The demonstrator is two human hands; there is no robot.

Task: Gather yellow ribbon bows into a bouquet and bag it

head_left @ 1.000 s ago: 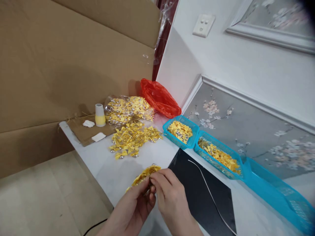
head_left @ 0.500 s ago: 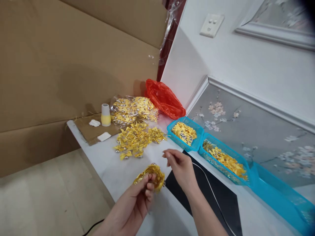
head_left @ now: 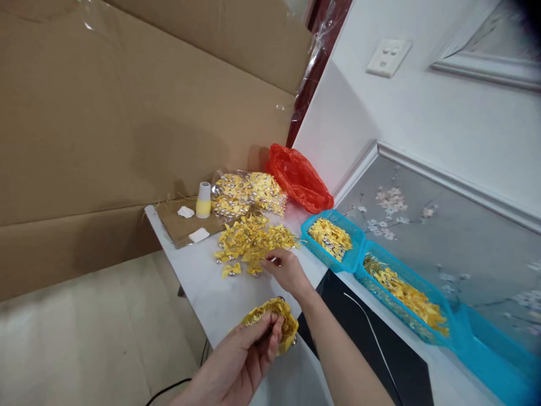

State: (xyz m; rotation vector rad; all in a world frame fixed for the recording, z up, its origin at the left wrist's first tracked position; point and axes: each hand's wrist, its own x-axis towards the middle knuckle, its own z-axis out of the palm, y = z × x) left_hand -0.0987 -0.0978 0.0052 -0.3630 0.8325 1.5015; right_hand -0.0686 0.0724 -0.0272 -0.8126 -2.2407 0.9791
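Note:
My left hand (head_left: 249,352) is closed around a bundle of yellow ribbon bows (head_left: 288,327), low at the front of the table; small silver bells show at the bundle's edge. Farther back, my right hand (head_left: 285,270) reaches to the near right side of a loose pile of yellow ribbon bows (head_left: 240,237) with silver bells. Its thumb and fingertips pinch at a bow there, and the fingers partly cover it.
Behind the pile lie a clear bag of bows (head_left: 236,194) and a red plastic bag (head_left: 300,177). A grey-yellow cone (head_left: 203,200) stands on cardboard (head_left: 171,221). Blue baskets (head_left: 359,251) line the wall; a black mat (head_left: 406,366) with a white cable lies at right.
My right hand has moved forward and left from above the table to the pile. My left hand keeps hold of the bundle. The view has shifted, so everything sits farther right.

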